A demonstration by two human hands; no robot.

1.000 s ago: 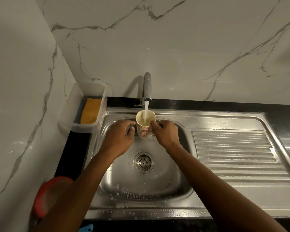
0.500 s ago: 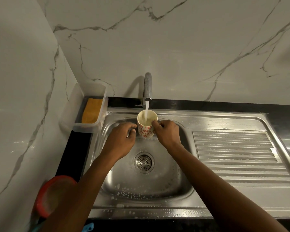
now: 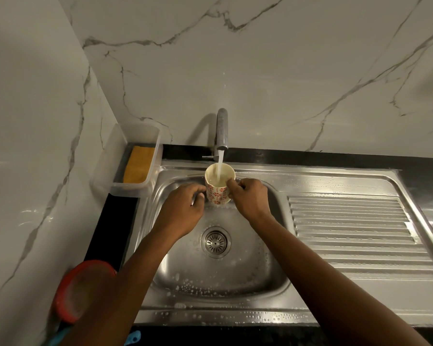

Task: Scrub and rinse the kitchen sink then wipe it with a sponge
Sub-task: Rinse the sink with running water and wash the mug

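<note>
A steel sink (image 3: 205, 314) with soap bubbles along its front wall has a round drain (image 3: 215, 242) in the middle. Water runs from the tap (image 3: 221, 128) into a cream cup with red flowers (image 3: 217, 194), held upright over the back of the basin. My right hand (image 3: 249, 198) grips the cup from the right, thumb at the rim. My left hand (image 3: 181, 208) has curled fingers against the cup's left side. A yellow sponge (image 3: 136, 164) lies in a clear plastic tray (image 3: 133, 191) at the sink's back left corner.
A ribbed steel drainboard (image 3: 348, 233) stretches to the right of the basin. A red-rimmed round container (image 3: 83, 290) sits on the black counter at the front left. Something blue (image 3: 133, 338) pokes out at the bottom edge. Marble walls close off the back and left.
Both hands and the cup stay in the same place under the running water. Only the view has shifted slightly.
</note>
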